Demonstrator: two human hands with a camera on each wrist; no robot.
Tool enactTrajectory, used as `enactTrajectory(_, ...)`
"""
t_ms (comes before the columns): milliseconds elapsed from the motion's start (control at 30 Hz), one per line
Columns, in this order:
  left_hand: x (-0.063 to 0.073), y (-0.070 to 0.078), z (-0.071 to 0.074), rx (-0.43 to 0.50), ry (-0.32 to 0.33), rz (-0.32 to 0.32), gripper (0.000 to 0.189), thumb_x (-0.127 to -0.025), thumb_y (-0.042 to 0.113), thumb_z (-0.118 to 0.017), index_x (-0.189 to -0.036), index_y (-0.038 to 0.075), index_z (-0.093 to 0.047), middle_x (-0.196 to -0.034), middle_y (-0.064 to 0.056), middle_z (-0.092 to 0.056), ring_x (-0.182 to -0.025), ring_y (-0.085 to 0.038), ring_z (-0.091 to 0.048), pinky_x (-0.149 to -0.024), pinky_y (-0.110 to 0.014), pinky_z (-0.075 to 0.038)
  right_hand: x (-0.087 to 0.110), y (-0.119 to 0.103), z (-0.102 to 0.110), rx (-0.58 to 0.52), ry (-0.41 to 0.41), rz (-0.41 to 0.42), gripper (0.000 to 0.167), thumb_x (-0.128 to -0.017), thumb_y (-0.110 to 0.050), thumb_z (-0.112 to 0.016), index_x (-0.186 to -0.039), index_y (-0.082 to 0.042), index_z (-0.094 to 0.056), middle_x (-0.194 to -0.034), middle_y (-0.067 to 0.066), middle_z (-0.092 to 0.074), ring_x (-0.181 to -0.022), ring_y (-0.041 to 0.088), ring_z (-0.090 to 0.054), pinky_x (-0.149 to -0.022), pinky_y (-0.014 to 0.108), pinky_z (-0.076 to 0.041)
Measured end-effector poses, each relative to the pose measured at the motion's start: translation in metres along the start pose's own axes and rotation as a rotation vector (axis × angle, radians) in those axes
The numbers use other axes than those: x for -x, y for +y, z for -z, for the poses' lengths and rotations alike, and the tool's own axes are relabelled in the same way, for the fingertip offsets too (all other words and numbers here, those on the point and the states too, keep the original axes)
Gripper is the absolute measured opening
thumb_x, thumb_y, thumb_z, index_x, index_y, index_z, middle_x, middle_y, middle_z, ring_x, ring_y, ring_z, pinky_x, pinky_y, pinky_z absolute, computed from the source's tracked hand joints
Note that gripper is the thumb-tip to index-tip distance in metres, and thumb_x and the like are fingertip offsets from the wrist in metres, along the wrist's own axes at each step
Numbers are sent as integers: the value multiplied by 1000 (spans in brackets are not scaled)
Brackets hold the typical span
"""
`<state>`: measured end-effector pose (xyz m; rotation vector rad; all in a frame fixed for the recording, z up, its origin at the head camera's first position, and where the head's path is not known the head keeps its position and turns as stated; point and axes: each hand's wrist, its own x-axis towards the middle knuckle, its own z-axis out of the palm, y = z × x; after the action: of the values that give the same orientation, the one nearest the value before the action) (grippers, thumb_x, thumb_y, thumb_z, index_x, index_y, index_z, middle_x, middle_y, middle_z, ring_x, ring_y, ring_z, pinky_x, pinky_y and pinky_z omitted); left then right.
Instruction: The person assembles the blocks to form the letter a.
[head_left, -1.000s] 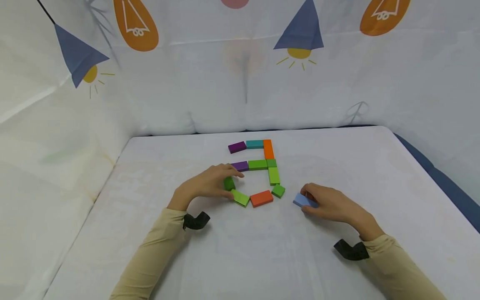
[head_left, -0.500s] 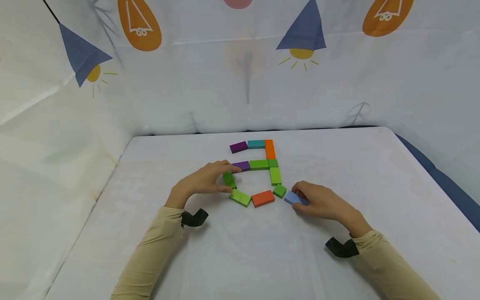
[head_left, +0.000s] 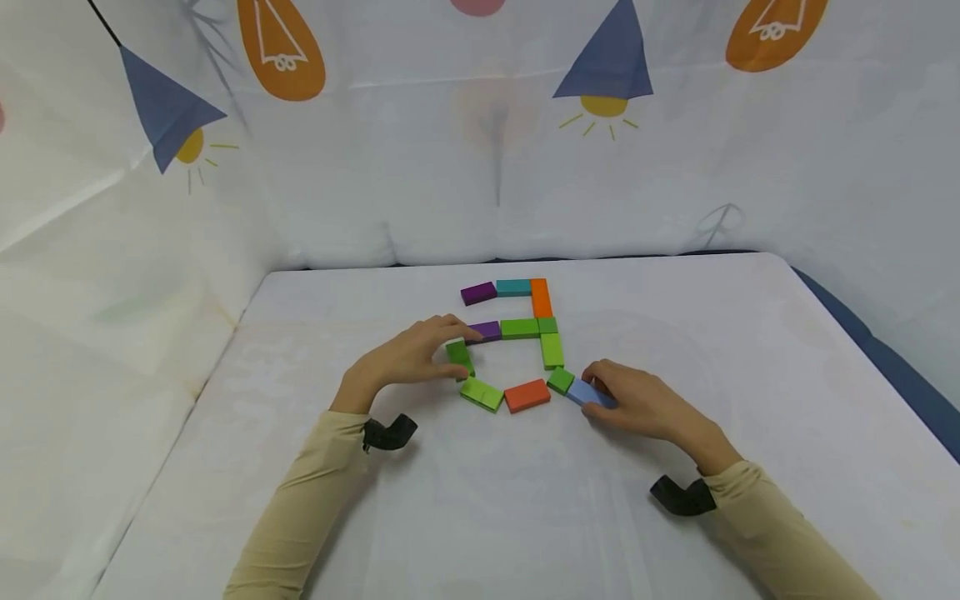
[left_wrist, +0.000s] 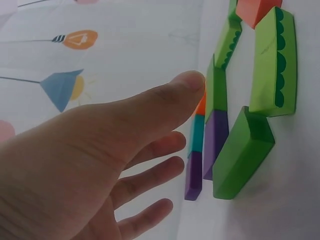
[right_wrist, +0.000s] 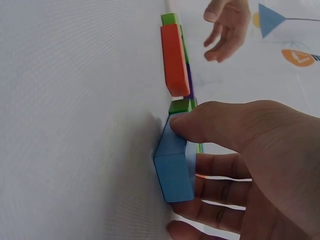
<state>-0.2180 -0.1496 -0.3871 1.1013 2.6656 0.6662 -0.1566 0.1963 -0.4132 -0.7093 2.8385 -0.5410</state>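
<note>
My right hand (head_left: 637, 402) pinches a light blue block (right_wrist: 174, 172) between thumb and fingers. The block's left end meets a small green block (head_left: 560, 381) at the lower right of a block outline. Above the outline's left side hovers my left hand (head_left: 412, 354), thumb and fingers spread and holding nothing. Beneath and beside it lie a dark green block (left_wrist: 242, 155), a light green block with a scalloped side (left_wrist: 270, 60) and a purple block (left_wrist: 216, 142). Between the light green and small green blocks lies an orange-red block (head_left: 527, 395).
The outline continues upward with green blocks (head_left: 520, 328), an orange block (head_left: 541, 297), a teal block (head_left: 513, 287) and a dark purple block (head_left: 478, 293). All lie on a white-covered table (head_left: 480, 500). A printed white curtain (head_left: 420, 167) hangs behind the table.
My right hand has brought the light blue block leftward until it meets the small green block. My left hand has lifted slightly from the blocks on the left.
</note>
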Motion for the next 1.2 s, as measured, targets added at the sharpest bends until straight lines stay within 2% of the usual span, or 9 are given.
enactTrajectory(133,-2,9,-5,10,-6,-35,49,-83,31,-72,-128,16,-58,-126,-4,-57,-118,-20,-49,-101,-44,-40,3,0,1,-9,-9,-9,36,-85,-28,-68,-113,-11,-55,-89,-3,-58,-75,10,-50,-66,24,-45)
enactTrajectory(233,-8,24,-13,-8,-17,-120,45,-83,30,-73,-124,16,-61,-120,-3,-60,-112,-19,-52,-98,-39,-42,4,0,1,-8,-6,-2,40,-85,-28,-69,-118,-11,-55,-90,-3,-58,-77,10,-50,-67,25,-46)
enactTrajectory(367,-17,40,-30,-80,-28,-231,43,-84,33,-71,-123,19,-62,-114,0,-63,-108,-15,-54,-94,-36,-42,4,-1,0,9,9,25,42,-85,-29,-69,-120,-11,-55,-91,-3,-58,-77,9,-50,-67,24,-46)
enactTrajectory(433,-19,44,-37,-136,-20,-255,44,-84,37,-70,-125,23,-61,-112,2,-64,-107,-14,-55,-93,-35,-42,3,-2,-1,11,12,36,40,-85,-30,-68,-118,-11,-57,-90,-4,-58,-77,8,-50,-67,24,-45)
enactTrajectory(567,-20,45,-48,-235,7,-246,45,-86,43,-67,-127,30,-60,-110,6,-63,-105,-13,-55,-94,-37,-41,0,-4,-2,16,15,53,38,-86,-32,-68,-117,-12,-59,-88,-5,-56,-76,8,-49,-65,22,-43)
enactTrajectory(667,-20,44,-51,-253,11,-228,43,-86,44,-66,-126,30,-60,-109,7,-63,-105,-13,-55,-97,-39,-38,-3,-4,-3,21,18,59,39,-85,-32,-68,-118,-12,-59,-87,-6,-55,-74,8,-48,-64,22,-42)
enactTrajectory(833,-21,44,-54,-245,-4,-211,42,-87,43,-65,-125,26,-61,-111,7,-62,-107,-14,-54,-99,-39,-37,-3,-5,-4,23,17,62,42,-85,-32,-68,-121,-14,-56,-88,-5,-56,-75,8,-50,-65,22,-44)
enactTrajectory(1200,-22,43,-60,-221,-2,-207,41,-86,43,-66,-123,25,-62,-107,9,-63,-98,-9,-54,-90,-33,-39,-1,-5,-5,20,7,74,42,-87,-32,-67,-123,-15,-55,-90,-5,-56,-76,7,-51,-66,24,-46)
